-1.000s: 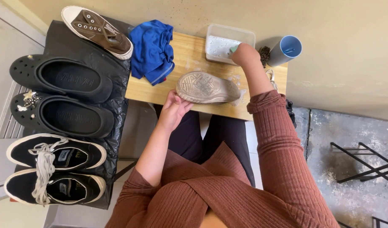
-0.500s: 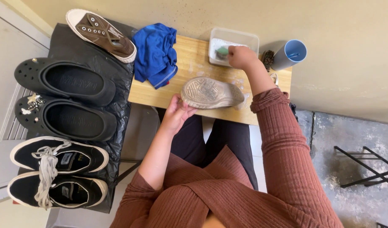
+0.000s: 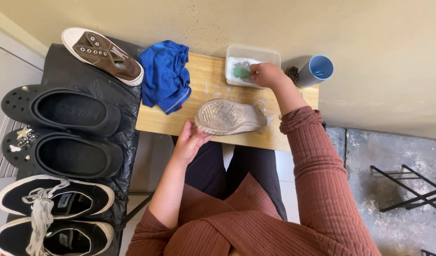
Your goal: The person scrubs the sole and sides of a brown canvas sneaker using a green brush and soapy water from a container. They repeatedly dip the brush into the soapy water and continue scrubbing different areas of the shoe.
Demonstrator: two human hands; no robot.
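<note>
Beige wall backed a black sheet (image 3: 90,76) lined with spare shoes, beside a wooden board (image 3: 213,80). On it lay a sneaker (image 3: 230,116), sole up for scrubbing; the left hand (image 3: 189,140) curled round its toe, steadying it. The right hand (image 3: 267,75), closed on a green brush (image 3: 241,72), dipped it in the soapy tub (image 3: 251,53).

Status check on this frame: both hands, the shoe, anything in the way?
Left hand grips the upturned shoe at its toe. Right hand holds a green brush in the soapy tub. Blue cloth lies beside, apart from the shoe.
</note>
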